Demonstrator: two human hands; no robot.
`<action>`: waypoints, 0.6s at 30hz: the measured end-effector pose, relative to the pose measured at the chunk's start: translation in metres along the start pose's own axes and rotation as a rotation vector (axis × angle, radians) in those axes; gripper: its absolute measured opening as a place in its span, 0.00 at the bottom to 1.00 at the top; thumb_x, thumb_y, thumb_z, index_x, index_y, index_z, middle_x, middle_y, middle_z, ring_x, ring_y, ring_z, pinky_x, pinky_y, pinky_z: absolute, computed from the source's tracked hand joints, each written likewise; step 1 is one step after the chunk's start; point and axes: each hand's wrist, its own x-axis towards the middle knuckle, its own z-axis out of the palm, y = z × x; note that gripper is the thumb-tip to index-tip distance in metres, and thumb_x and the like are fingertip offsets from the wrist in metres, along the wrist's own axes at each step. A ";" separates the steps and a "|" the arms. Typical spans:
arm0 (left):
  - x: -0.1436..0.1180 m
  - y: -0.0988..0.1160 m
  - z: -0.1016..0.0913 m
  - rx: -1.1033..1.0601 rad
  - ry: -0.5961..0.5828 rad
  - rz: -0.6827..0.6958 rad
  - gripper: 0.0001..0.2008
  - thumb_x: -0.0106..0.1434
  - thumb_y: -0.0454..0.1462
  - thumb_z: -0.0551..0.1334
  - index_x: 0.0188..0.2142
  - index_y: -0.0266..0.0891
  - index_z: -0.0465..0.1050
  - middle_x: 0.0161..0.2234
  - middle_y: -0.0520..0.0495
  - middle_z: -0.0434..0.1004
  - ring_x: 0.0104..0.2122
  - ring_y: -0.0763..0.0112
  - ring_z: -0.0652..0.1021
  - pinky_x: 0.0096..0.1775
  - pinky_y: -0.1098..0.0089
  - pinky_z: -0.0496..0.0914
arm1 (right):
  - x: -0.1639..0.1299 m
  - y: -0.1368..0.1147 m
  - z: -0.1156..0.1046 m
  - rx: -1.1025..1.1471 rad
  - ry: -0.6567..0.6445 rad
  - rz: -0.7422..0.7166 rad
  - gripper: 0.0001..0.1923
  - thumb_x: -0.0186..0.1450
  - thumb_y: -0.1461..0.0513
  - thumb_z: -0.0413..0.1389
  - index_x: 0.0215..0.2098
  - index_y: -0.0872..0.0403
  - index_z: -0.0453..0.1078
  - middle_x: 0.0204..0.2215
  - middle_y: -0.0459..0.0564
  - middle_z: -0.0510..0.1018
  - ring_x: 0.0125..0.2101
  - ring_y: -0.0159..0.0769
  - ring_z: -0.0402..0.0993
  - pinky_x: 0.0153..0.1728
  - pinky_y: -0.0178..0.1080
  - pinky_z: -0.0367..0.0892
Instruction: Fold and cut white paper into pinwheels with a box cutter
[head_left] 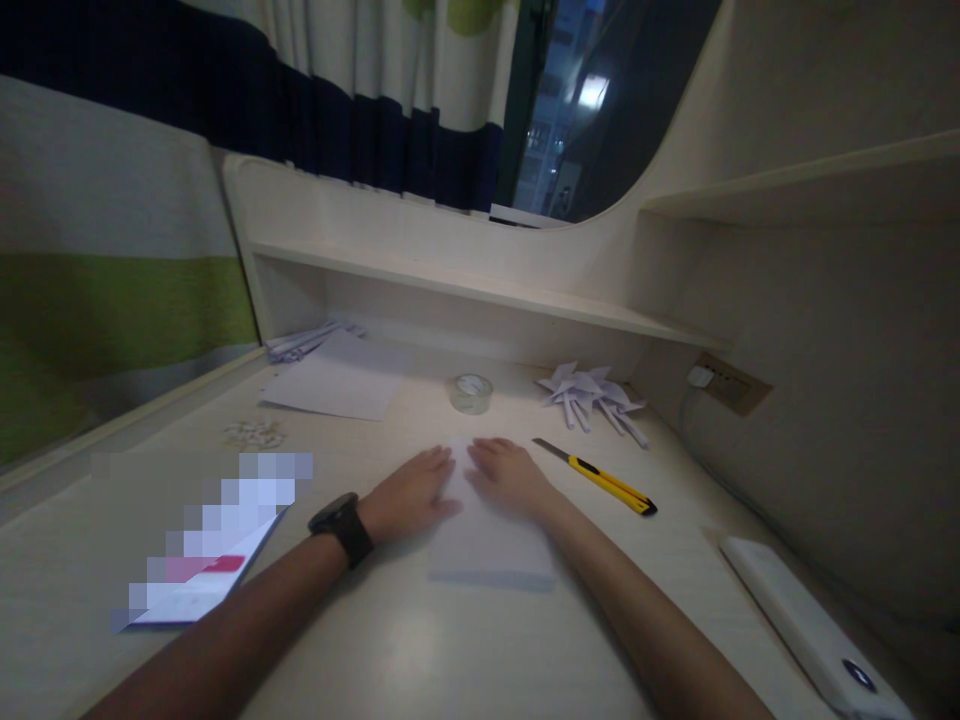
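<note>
A white sheet of paper (491, 550) lies on the desk in front of me, its near edge slightly raised. My left hand (415, 495), with a dark watch (342, 527) on the wrist, rests at the paper's left side, fingers stretched out and thumb apart. From the right, my right hand (510, 478) lies over the far part of the sheet with its fingers extended. Both hands are a little blurred. Just beyond them stands a roll of clear tape (471, 394). A yellow utility knife (611, 485) with its blade out lies beside my right hand.
Paper pinwheels (589, 390) lie at the back right. Blank sheets (337, 375) and rolled paper sticks (304, 342) are at the back left. Small pale pieces (255, 434) sit near a lit, partly pixelated screen (202, 560). A white elongated device (802, 620) is at right.
</note>
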 end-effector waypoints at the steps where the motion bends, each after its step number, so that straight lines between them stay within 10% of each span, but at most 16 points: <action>1: 0.000 0.001 0.000 0.007 -0.003 0.000 0.33 0.64 0.50 0.52 0.59 0.25 0.57 0.63 0.29 0.51 0.63 0.53 0.54 0.60 0.59 0.49 | 0.005 0.001 -0.004 -0.001 -0.017 0.029 0.22 0.66 0.51 0.46 0.54 0.50 0.66 0.56 0.52 0.67 0.55 0.43 0.62 0.54 0.45 0.56; 18: -0.001 0.004 0.002 -0.072 0.079 -0.006 0.31 0.60 0.46 0.56 0.57 0.27 0.62 0.61 0.29 0.56 0.61 0.51 0.58 0.59 0.60 0.52 | 0.072 0.041 -0.023 0.348 -0.170 0.148 0.10 0.55 0.60 0.59 0.32 0.58 0.77 0.26 0.49 0.80 0.27 0.32 0.72 0.25 0.30 0.60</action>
